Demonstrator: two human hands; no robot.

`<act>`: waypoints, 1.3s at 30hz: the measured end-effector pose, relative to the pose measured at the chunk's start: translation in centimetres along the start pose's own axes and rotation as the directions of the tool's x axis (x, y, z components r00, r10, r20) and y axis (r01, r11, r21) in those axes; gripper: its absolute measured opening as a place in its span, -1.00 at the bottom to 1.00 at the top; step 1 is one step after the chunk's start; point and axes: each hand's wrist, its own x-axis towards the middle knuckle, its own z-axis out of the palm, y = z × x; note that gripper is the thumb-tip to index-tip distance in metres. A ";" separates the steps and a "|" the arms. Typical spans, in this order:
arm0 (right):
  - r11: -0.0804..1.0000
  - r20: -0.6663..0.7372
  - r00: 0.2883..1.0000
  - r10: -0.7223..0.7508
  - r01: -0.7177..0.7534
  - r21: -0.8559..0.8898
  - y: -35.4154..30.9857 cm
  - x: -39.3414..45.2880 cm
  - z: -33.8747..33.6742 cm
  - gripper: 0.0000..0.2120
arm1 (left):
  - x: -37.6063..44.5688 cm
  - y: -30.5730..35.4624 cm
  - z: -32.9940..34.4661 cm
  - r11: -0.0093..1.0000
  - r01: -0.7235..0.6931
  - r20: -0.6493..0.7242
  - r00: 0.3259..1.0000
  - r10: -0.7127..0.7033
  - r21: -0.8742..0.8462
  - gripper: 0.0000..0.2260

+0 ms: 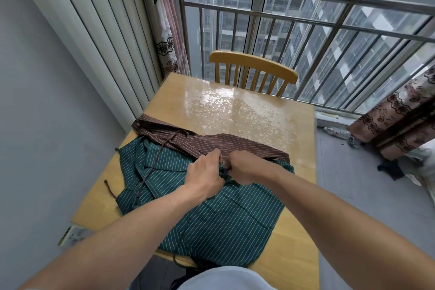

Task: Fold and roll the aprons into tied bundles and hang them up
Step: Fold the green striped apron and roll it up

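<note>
While the green striped apron point(219, 216) lay near on the wooden table point(294, 238), overlapping the brown striped apron point(211, 142) beyond it, left hand point(204, 173) and right hand point(244, 166) each pinched its dark tie point(226, 175), chair point(253, 70) far.

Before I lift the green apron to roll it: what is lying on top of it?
The brown apron's near edge and cord overlap the green apron's far end, and both hands, left hand and right hand, pinch its tie. What the hands cover cannot be seen.

Bare tabletop point(247, 110) before chair point(253, 68)
</note>
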 end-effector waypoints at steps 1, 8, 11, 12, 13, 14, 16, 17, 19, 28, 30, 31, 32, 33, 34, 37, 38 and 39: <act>0.996 0.068 0.998 -0.014 0.008 0.085 0.4 0.1 -0.5 -0.81 | 0.1 -0.2 -0.1 1.000 -0.013 0.001 1.000 0.013 0.000 -0.70; 0.603 0.147 0.988 -0.048 -0.089 0.793 3.5 0.4 -1.8 -0.86 | 0.0 -2.3 -0.1 0.900 -0.198 -0.175 0.975 0.138 -0.389 -0.63; 0.535 0.121 0.992 -0.035 -0.084 0.840 3.5 0.4 -2.3 -0.86 | 0.1 -2.4 0.1 0.857 -0.282 -0.304 0.940 0.156 -0.431 -0.76; 0.535 0.102 0.994 -0.022 -0.075 0.842 3.4 0.3 -2.5 -0.85 | 0.1 -2.3 0.2 0.850 -0.282 -0.337 0.932 0.133 -0.444 -0.80; 0.552 0.075 0.997 -0.007 -0.059 0.832 3.2 0.3 -2.6 -0.82 | 0.2 -2.1 0.1 0.848 -0.267 -0.361 0.927 0.096 -0.458 -0.84; 0.585 0.042 0.999 0.012 -0.041 0.810 3.1 0.4 -2.7 -0.80 | 0.3 -1.9 0.1 0.851 -0.246 -0.374 0.925 0.063 -0.464 -0.87; 0.647 -0.035 0.998 0.047 -0.003 0.763 2.8 0.5 -2.7 -0.78 | 0.6 -1.4 -0.2 0.876 -0.198 -0.361 0.932 0.029 -0.440 -0.90; 0.659 -0.068 0.996 0.053 0.016 0.752 2.8 0.6 -2.7 -0.79 | 0.8 -1.1 -0.3 0.882 -0.171 -0.341 0.940 0.013 -0.440 -0.92; 0.676 -0.133 0.989 0.062 0.057 0.735 2.9 0.7 -2.7 -0.80 | 1.2 -0.8 -0.5 0.863 -0.095 -0.284 0.957 -0.058 -0.497 -0.97; 0.821 -0.299 0.950 0.095 0.094 0.562 3.7 0.2 -2.4 -0.84 | 2.4 1.0 -2.4 0.263 0.466 0.449 0.885 -0.128 -0.845 -0.77; 0.778 -0.299 0.947 0.115 0.101 0.620 4.1 0.2 -2.4 -0.85 | 2.5 0.7 -2.2 0.292 0.461 0.447 0.887 -0.118 -0.838 -0.79; 0.764 -0.297 0.947 0.124 0.099 0.637 4.2 0.2 -2.4 -0.85 | 2.5 0.7 -2.1 0.289 0.464 0.450 0.885 -0.116 -0.838 -0.80; 0.753 -0.299 0.946 0.127 0.105 0.650 4.3 0.2 -2.3 -0.85 | 2.6 0.6 -2.1 0.285 0.464 0.450 0.885 -0.117 -0.839 -0.80; 0.739 -0.302 0.943 0.137 0.105 0.665 4.4 0.3 -2.2 -0.86 | 2.6 0.5 -2.1 0.283 0.459 0.444 0.888 -0.118 -0.842 -0.80; 0.715 -0.303 0.939 0.160 0.101 0.691 4.4 0.3 -2.2 -0.85 | 2.6 0.4 -2.2 0.287 0.451 0.436 0.892 -0.118 -0.845 -0.79; 0.608 -0.276 0.923 0.266 0.061 0.791 5.1 0.7 -1.9 -0.83 | 2.3 0.1 -2.7 0.295 0.438 0.433 0.897 -0.085 -0.849 -0.75; 0.594 -0.273 0.918 0.289 0.052 0.803 5.3 0.8 -1.9 -0.86 | 2.2 -0.1 -2.7 0.299 0.436 0.437 0.897 -0.068 -0.849 -0.75; 0.569 -0.267 0.912 0.313 0.046 0.821 5.3 1.0 -1.8 -0.87 | 2.1 -0.3 -2.9 0.292 0.437 0.442 0.895 -0.055 -0.850 -0.76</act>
